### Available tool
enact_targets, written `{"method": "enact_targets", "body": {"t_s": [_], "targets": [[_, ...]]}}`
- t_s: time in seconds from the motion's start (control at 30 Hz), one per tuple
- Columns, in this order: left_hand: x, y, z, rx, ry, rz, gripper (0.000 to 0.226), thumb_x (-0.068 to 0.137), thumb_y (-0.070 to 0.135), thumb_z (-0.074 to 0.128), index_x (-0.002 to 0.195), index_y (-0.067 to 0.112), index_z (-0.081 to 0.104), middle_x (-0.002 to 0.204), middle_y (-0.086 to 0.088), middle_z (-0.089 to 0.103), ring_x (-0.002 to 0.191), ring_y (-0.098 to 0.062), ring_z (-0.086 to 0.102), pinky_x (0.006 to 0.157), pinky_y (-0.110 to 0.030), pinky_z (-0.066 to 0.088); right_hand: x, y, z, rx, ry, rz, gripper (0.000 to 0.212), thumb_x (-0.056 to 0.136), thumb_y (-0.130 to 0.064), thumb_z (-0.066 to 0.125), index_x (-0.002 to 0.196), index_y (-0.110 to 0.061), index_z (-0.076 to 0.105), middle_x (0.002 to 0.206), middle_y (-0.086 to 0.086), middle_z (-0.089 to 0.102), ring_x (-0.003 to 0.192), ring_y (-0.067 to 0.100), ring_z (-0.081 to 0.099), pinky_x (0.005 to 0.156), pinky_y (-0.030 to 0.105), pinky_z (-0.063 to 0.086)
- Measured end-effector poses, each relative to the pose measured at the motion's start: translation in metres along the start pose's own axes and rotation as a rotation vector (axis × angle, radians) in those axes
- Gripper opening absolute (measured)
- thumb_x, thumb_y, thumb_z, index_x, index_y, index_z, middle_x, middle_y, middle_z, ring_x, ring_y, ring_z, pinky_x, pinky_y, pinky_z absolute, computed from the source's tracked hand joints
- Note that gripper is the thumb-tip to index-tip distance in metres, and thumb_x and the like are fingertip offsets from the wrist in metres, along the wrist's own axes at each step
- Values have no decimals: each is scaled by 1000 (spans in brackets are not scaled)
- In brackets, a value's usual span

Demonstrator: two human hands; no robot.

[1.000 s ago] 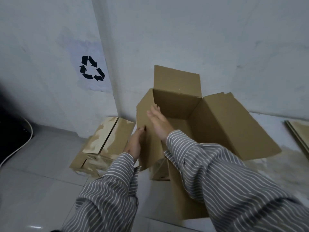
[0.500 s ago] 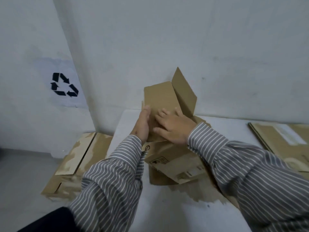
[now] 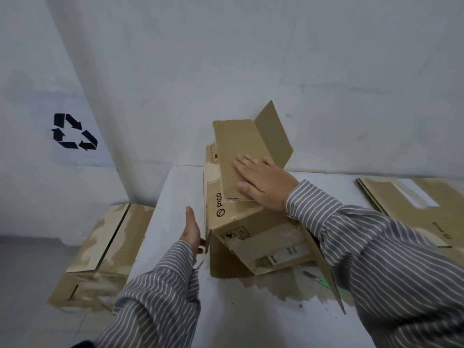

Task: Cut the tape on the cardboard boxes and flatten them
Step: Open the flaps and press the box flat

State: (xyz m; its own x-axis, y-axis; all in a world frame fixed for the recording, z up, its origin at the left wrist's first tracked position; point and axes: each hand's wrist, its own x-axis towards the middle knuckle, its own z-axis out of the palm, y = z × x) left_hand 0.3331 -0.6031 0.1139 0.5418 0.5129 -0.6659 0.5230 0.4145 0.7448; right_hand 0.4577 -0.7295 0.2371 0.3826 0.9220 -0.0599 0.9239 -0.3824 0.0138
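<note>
Pressing right grip (image 3: 263, 183) flat on cardboard box (image 3: 251, 222), left grip (image 3: 192, 228) beside its edge

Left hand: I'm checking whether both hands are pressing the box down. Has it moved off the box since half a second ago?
Yes. The left hand has dropped back beside the box, lower against the table's far edge.

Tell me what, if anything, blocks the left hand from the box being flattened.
Nothing visible. The left hand is open beside the box, at its left edge, with only bare table around it. The right hand already presses flat on the box's top.
</note>
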Motion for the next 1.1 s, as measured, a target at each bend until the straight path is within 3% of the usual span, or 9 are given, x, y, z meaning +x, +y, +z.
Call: {"method": "enact_targets", "body": {"t_s": [0.2, 0.3, 0.43, 0.5, 0.57, 0.77, 0.83, 0.97, 1.1], "targets": [[7, -6, -29, -229, -63, -15, 103, 85, 78, 6, 143, -2, 36, 142, -19, 46, 135, -30, 37, 113, -53, 14, -4, 9, 1, 83, 54, 29, 67, 98, -53, 19, 151, -17, 2, 159, 0, -2, 146, 12, -2, 117, 36, -2], [-2, 6, -62, -508, -72, 124, 84, 92, 67, 14, 147, 6, 31, 153, -11, 32, 143, -25, 23, 116, -48, 11, -9, 18, 2, 201, 99, 75, 86, 84, -69, 13, 151, -16, 3, 159, 0, 0, 146, 12, 1, 118, 37, 0], [-22, 33, -73, -638, -107, 460, 71, 97, 59, 11, 133, 14, 51, 130, -8, 59, 130, -26, 44, 109, -46, 27, -11, 20, 5, 405, 214, 113, 91, 81, -67, 18, 151, -10, 6, 159, 5, 6, 146, 15, 5, 120, 41, 7], [-32, 48, -60, -590, -159, 590, 68, 98, 55, 6, 126, 20, 57, 118, -4, 66, 117, -24, 55, 100, -44, 37, -11, 16, 6, 496, 260, 116, 86, 87, -64, 24, 151, -9, 7, 158, 5, 7, 146, 15, 6, 120, 38, 8], [-40, 59, -43, -454, -223, 677, 67, 99, 52, 2, 127, 25, 57, 123, -3, 64, 113, -22, 56, 96, -43, 41, -10, 10, 7, 611, 335, 127, 78, 92, -59, 27, 151, -10, 8, 159, 5, 7, 146, 15, 5, 120, 36, 8], [-40, 53, -9, -1, -285, 843, 45, 99, 54, 21, 138, 46, 43, 147, 17, 41, 135, -2, 36, 112, -35, 30, -9, 5, 11, 479, 359, 259, 94, 75, -73, 11, 151, -19, 12, 159, 0, 8, 146, 20, 2, 118, 46, 0], [-39, 53, -5, 71, -282, 890, 55, 93, 57, 27, 145, 41, 32, 149, 16, 36, 137, -4, 34, 113, -31, 31, -11, 9, 12, 531, 348, 241, 86, 81, -66, 18, 151, -17, 13, 159, 2, 10, 146, 19, 6, 119, 46, 6], [-40, 50, 9, 190, -308, 918, 84, 74, 85, 35, 147, 46, 19, 155, 13, 24, 142, -10, 24, 117, -44, 24, -12, 9, 14, 592, 371, 253, 83, 82, -63, 22, 151, -16, 14, 158, 2, 12, 146, 18, 7, 119, 43, 10], [-38, 49, 15, 234, -217, 1015, 89, 73, 74, 49, 148, 39, 16, 155, 7, 26, 142, -12, 26, 115, -46, 27, -12, 7, 15, 556, 380, 250, 83, 82, -66, 22, 150, -18, 18, 158, 1, 15, 146, 21, 9, 119, 46, 9]]}}
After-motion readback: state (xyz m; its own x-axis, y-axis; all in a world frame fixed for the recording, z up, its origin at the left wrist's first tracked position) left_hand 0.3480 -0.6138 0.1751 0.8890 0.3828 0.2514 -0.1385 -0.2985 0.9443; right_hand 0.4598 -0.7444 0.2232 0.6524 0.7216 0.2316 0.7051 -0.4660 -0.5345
